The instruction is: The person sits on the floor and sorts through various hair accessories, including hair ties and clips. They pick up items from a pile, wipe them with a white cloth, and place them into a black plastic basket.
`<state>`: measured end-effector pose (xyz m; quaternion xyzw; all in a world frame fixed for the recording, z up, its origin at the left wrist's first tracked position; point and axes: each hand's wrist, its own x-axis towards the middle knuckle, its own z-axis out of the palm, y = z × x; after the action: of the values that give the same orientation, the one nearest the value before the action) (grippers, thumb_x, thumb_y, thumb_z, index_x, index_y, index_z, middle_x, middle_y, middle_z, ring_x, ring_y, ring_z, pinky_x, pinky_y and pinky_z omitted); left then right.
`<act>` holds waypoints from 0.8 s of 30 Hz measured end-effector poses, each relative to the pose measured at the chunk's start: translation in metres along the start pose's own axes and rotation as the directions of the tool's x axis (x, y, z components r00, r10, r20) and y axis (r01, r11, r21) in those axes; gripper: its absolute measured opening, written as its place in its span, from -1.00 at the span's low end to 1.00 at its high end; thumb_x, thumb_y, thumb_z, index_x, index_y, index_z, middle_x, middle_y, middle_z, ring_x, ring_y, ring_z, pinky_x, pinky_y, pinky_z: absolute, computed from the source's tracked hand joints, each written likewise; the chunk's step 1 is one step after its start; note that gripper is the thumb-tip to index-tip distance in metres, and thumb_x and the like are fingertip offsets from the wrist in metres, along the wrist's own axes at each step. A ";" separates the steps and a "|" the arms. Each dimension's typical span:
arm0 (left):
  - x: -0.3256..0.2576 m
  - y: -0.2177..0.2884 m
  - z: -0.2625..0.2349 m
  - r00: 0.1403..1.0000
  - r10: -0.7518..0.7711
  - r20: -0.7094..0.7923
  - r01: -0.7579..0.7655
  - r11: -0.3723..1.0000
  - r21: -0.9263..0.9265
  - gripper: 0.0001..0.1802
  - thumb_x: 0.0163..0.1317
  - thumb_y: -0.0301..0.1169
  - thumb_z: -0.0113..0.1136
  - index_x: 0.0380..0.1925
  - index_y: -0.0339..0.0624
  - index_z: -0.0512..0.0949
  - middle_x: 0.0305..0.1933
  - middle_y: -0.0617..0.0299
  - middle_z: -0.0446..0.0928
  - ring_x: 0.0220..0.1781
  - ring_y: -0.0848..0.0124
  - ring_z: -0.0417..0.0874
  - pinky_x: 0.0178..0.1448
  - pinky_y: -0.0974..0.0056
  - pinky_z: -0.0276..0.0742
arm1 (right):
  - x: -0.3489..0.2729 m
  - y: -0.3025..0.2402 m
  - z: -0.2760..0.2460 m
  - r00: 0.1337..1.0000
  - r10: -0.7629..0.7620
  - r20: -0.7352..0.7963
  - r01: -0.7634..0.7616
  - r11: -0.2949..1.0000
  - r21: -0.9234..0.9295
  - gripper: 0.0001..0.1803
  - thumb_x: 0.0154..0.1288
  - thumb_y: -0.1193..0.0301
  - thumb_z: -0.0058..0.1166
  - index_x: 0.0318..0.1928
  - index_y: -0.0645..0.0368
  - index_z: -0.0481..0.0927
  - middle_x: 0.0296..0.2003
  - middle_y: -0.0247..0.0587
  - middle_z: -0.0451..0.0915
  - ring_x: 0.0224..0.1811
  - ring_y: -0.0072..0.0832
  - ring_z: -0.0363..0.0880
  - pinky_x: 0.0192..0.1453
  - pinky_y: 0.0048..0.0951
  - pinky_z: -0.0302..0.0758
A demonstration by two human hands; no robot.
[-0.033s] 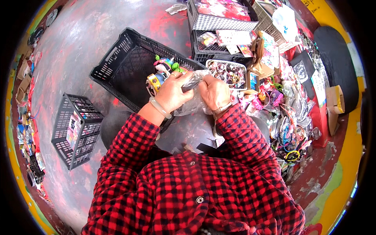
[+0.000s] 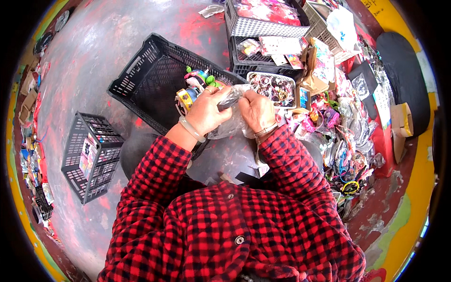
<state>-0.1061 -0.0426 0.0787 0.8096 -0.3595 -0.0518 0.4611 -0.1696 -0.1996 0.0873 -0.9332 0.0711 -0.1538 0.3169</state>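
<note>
A clear crinkled plastic bag [image 2: 230, 126] is stretched between my two hands, over the near right edge of a large black crate. My left hand [image 2: 206, 110] is closed on its left side, thumb toward the right. My right hand [image 2: 257, 111] has its fingers curled and pinches the bag's other side. Something dark and smooth shows by my left thumb; I cannot make out what it is. Just beyond my left hand, colourful headbands [image 2: 188, 97] with green and yellow parts lie in the black crate [image 2: 136, 70].
A white basket of hair ties [image 2: 295, 92] stands beyond my right hand. Stacked crates [image 2: 235, 29] of packaged goods rise behind it. Bagged accessories [image 2: 345, 141] heap up at the right. A smaller black crate [image 2: 77, 155] stands on the floor [image 2: 70, 84] at left.
</note>
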 end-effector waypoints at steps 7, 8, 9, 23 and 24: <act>-0.004 -0.021 0.009 0.982 -0.186 -0.021 0.147 0.833 -0.534 -0.38 0.00 -0.44 0.29 0.09 -0.29 0.30 -0.09 0.11 0.46 -0.06 0.37 0.48 0.07 0.31 0.37 | -0.003 0.004 0.005 0.990 -0.094 0.107 0.091 0.995 0.029 -0.85 0.18 0.39 -0.06 -0.44 0.22 0.45 -0.55 0.05 0.47 -0.46 -0.01 0.50 -0.40 -0.14 0.40; -0.001 -0.025 0.009 0.960 -0.273 0.063 0.241 0.693 -0.679 -0.44 0.06 -0.47 0.27 0.06 -0.30 0.28 -0.08 0.18 0.45 -0.07 0.49 0.45 0.04 0.38 0.38 | -0.003 0.004 0.006 0.987 -0.111 0.116 0.109 0.994 0.028 -0.85 0.18 0.39 -0.07 -0.43 0.21 0.45 -0.53 0.04 0.47 -0.45 -0.02 0.50 -0.40 -0.14 0.40; -0.002 -0.027 0.009 0.939 -0.326 0.110 0.276 0.523 -0.806 -0.52 0.06 -0.52 0.25 -0.01 -0.29 0.32 -0.11 0.19 0.47 -0.10 0.52 0.46 0.01 0.42 0.39 | -0.003 0.004 0.006 0.984 -0.129 0.124 0.126 0.992 0.028 -0.85 0.18 0.39 -0.07 -0.43 0.21 0.45 -0.52 0.03 0.48 -0.45 -0.02 0.50 -0.39 -0.15 0.40; -0.004 -0.006 -0.005 0.993 0.114 0.018 -0.115 0.981 0.157 -0.65 0.03 -0.27 0.25 -0.41 -0.27 0.32 -0.38 0.01 0.39 -0.29 0.02 0.42 -0.21 0.10 0.36 | -0.004 0.001 -0.001 0.983 -0.181 0.041 0.183 0.981 -0.056 -0.85 0.15 0.42 -0.04 -0.48 0.23 0.42 -0.53 0.03 0.48 -0.46 -0.04 0.51 -0.41 -0.14 0.42; -0.005 -0.008 -0.005 0.994 0.099 0.036 -0.103 0.988 0.117 -0.65 0.05 -0.28 0.23 -0.40 -0.27 0.31 -0.38 0.00 0.38 -0.29 0.02 0.42 -0.22 0.10 0.36 | -0.003 0.001 -0.001 0.982 -0.188 0.025 0.189 0.980 -0.058 -0.87 0.15 0.43 -0.03 -0.47 0.23 0.42 -0.53 0.01 0.47 -0.45 -0.05 0.51 -0.41 -0.16 0.42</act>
<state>-0.1033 -0.0333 0.0744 0.8154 -0.4094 -0.0191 0.4089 -0.1733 -0.2001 0.0867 -0.9463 -0.0161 -0.1719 0.2735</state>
